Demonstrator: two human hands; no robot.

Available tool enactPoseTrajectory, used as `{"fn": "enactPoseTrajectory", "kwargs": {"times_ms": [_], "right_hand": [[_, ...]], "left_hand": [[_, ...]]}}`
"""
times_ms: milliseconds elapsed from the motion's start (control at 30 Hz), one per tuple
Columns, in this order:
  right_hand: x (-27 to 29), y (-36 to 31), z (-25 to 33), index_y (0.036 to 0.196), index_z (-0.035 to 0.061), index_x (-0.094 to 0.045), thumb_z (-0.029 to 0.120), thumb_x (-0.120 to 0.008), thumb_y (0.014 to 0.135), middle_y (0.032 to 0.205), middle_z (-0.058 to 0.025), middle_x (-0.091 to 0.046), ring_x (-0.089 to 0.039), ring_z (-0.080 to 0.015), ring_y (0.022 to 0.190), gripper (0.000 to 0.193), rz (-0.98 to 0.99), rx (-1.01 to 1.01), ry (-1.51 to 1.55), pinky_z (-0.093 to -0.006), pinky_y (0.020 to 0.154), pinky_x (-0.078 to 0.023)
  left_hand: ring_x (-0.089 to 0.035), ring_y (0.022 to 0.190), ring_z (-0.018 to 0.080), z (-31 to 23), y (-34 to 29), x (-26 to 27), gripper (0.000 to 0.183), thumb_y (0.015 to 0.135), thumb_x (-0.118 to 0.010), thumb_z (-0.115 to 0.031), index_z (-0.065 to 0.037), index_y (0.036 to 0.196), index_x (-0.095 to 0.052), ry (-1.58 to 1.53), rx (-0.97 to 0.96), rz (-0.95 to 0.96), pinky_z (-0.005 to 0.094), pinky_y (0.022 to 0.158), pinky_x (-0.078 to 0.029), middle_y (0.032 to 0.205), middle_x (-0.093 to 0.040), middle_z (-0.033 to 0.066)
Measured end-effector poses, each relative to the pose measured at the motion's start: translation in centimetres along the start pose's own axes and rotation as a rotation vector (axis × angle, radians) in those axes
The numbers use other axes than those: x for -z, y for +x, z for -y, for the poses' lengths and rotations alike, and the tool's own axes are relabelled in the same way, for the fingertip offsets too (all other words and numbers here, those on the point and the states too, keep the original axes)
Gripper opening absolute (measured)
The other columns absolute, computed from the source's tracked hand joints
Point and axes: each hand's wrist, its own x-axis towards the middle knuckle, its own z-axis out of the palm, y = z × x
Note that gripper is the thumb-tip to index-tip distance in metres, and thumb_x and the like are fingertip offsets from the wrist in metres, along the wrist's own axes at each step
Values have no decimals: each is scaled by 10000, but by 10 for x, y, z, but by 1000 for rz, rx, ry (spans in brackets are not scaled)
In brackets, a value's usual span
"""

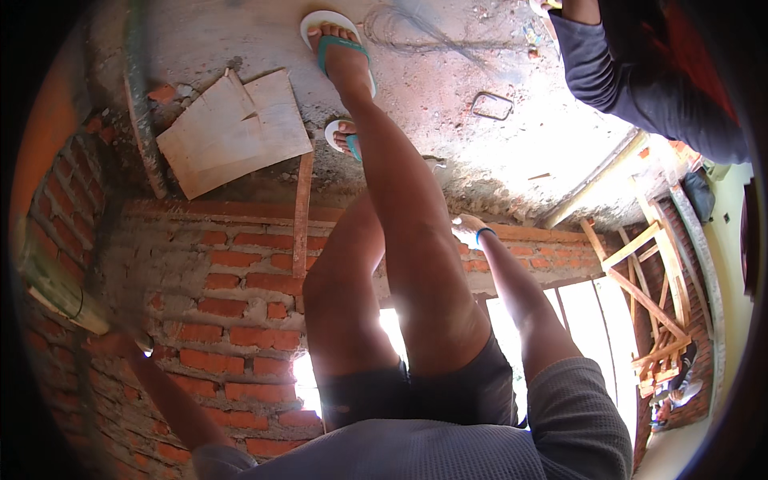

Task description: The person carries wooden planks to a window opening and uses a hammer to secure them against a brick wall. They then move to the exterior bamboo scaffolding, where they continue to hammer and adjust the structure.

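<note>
Left hand (116, 345) at the lower end of a greenish pole (60, 284), which stands out at far left by the brick wall (212, 336) — too dim to tell whether the fingers grip it or only lie against it. Right hand (466, 228), blue band (483, 234) at the wrist, is by the wall's edge beyond the knees; glare hides its finger set — cannot tell. Pale board (240, 136) left of the teal-strapped sandals (346, 48); co-worker's dark sleeve (592, 68) upper right.

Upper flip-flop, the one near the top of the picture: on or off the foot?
On. The flip-flop's teal strap crosses the foot, toes showing past it.
</note>
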Motion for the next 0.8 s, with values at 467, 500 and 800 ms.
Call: {"fn": "enactPoseTrajectory", "kwargs": {"times_ms": [467, 500, 800], "right_hand": [[-56, 127, 12, 1468, 65, -408, 321, -574, 968, 1487, -146, -458, -497, -224, 1301, 586, 108, 340, 432, -330, 1043, -431], [-65, 142, 22, 1484, 54, -377, 319, -571, 971, 1512, -155, -422, -466, -232, 1331, 609, 124, 384, 639, -329, 1065, -407], [-45, 83, 67, 1382, 187, -542, 342, -630, 900, 1245, -290, -585, -594, -414, 1163, 514, -438, -101, 363, -455, 991, -478]], "left_hand": [[-296, 1415, 411, 52, 11, 10, 668, 971, -562, -341, 66, 1432, -303, 57, -244, -23, 527, 1148, -341, 1482, -330, 270], [-305, 1409, 414, 56, 8, 10, 681, 967, -568, -349, 65, 1436, -298, 202, -369, -93, 527, 1149, -338, 1471, -342, 275], [-434, 1326, 353, 32, 7, 12, 555, 1004, -519, -302, 40, 1416, -370, 38, -536, -331, 466, 1126, -361, 1408, -451, 241]]}}
